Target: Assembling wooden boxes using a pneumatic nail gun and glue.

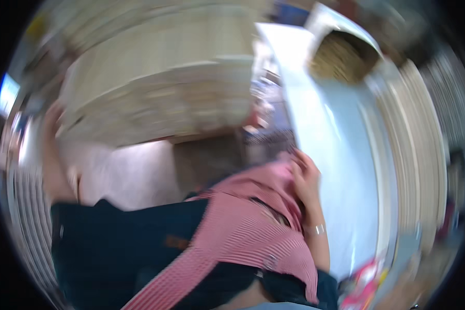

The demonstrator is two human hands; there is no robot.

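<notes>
Motion blur smears much of the view. My left hand is raised at the far left, beside the left end of a pale layered stack that looks like wood or cardboard. Its fingers are too smeared to show whether they touch the stack. My right hand, with a band on its wrist, is at the right side of a red-and-white striped apron worn over my dark clothing. Its fingers are bent onto the apron cloth, which is drawn toward them, close to the edge of a white table surface.
On the white surface's far end stands an open white container with brown contents. Pale stacked layers line the right side. A pink packet lies at lower right, near a blurred shape like another person's arm.
</notes>
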